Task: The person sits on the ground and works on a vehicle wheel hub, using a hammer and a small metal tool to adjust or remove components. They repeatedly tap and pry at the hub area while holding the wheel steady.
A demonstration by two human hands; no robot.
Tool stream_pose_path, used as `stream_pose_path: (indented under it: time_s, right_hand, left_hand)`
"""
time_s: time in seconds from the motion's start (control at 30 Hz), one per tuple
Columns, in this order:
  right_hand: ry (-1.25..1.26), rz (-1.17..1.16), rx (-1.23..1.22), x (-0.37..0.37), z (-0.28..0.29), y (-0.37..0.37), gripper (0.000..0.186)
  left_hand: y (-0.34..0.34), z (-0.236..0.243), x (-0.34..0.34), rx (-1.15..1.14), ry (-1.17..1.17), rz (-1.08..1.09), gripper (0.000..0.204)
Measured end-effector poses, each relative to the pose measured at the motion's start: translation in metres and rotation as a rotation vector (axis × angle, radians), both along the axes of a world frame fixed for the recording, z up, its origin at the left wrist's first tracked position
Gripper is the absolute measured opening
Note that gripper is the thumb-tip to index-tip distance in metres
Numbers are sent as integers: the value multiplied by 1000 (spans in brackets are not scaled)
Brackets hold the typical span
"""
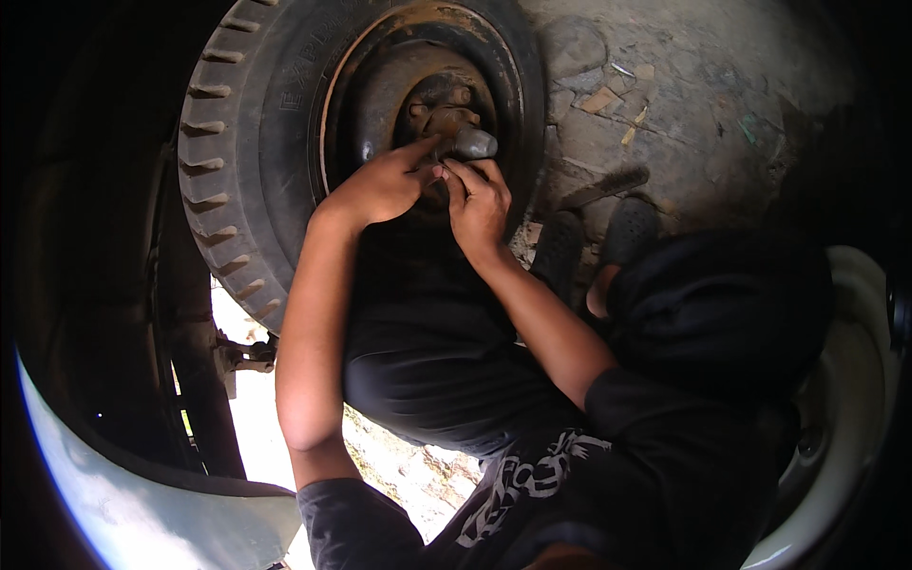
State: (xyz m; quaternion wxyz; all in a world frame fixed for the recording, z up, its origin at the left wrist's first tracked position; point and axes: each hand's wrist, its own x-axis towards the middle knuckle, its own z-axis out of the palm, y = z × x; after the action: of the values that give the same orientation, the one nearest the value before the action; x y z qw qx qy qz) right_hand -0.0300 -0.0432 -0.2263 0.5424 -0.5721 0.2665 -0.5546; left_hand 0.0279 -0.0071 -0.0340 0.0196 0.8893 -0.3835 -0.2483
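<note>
Seen from above, the rusty hub (443, 119) sat at the centre of a brown wheel rim (380, 90), inside a thick black tyre (252, 161) with chunky tread along its left side. A grey, blunt-ended fitting (475, 144) jutted from the hub toward the right.

My left grip (385, 188) lay at the hub's lower left, its forefinger stretched up to just left of the fitting. My right grip (482, 211) was just below the fitting, fingers bent, thumb and forefinger drawn close together beside the tips of my left. I could not tell whether either one pinched something small; my fingers hid that spot.

Below my forearms were my dark trousers (427, 375) and a dark shirt (513, 494) with a pale print. To the right, dark shoes (559, 249) rested on rough grey ground (703, 142), near a dark flat bar (605, 187) and scattered scraps (598, 100). Pale curved panels (161, 518) showed at the lower left and along the right edge.
</note>
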Motion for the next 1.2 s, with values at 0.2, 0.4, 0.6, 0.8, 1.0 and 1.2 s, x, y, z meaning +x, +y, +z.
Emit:
stream_pose_path:
  time_s: [0.2,0.4,0.6,0.8,1.0,1.2]
  right_hand:
    - [-33,42,66,7,-2,-5,17]
    - [-18,23,-8,1,-2,-7,14]
    - [-41,10,4,2,-2,-9,16]
    - [35,-3,-41,3,4,-16,16]
    - [1,55,-53,-5,-7,-14,15]
    - [-26,-56,-46,9,-1,-12,13]
  left_hand:
    - [3,2,-2,-39,20,-6,61]
    - [-3,6,-11,-2,-11,16,62]
    - [-2,4,-6,36,-26,55,67]
    - [2,4,-2,7,42,50,63]
    - [-6,-1,-2,106,-101,-137,54]
    - [-12,16,-18,72,29,42,55]
